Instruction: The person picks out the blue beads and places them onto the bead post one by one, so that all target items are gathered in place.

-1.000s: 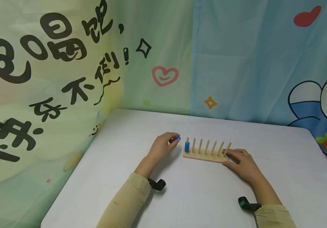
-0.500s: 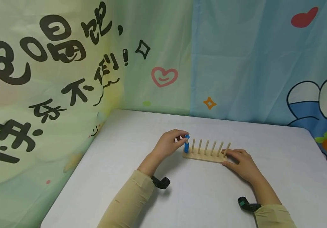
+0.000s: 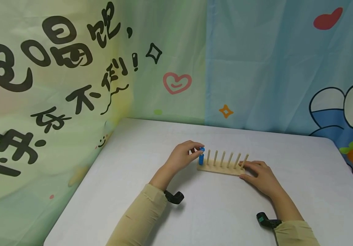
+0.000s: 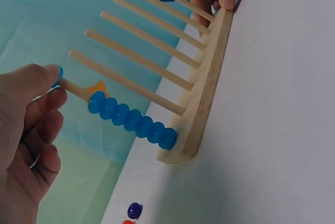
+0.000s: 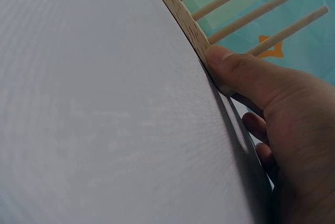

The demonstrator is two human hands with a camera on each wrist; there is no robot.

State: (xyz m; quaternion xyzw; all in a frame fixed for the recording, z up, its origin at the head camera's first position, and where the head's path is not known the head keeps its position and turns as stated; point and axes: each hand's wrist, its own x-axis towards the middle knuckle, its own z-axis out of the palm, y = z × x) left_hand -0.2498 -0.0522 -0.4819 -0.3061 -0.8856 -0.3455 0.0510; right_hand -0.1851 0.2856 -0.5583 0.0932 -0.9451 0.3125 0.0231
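A wooden peg board (image 3: 221, 169) with a row of upright pegs lies on the white table. Several blue beads (image 4: 131, 119) are stacked on its leftmost peg. At the top of that peg, my left hand (image 3: 181, 155) pinches another blue bead (image 4: 58, 76) between thumb and forefinger; in the left wrist view the bead is mostly covered by the thumb. My right hand (image 3: 262, 177) grips the board's right end, its thumb along the near edge in the right wrist view. The other pegs (image 4: 128, 82) are bare.
In the left wrist view, a dark purple bead (image 4: 134, 210) and a red bead (image 4: 127, 222) lie on the table (image 3: 219, 212) beyond the board's left end. Printed curtains (image 3: 170, 41) hang behind and left of the table.
My left hand has moved right, bringing the blue bead from beside the board to the top of the leftmost peg. My right hand has stayed on the board's end.
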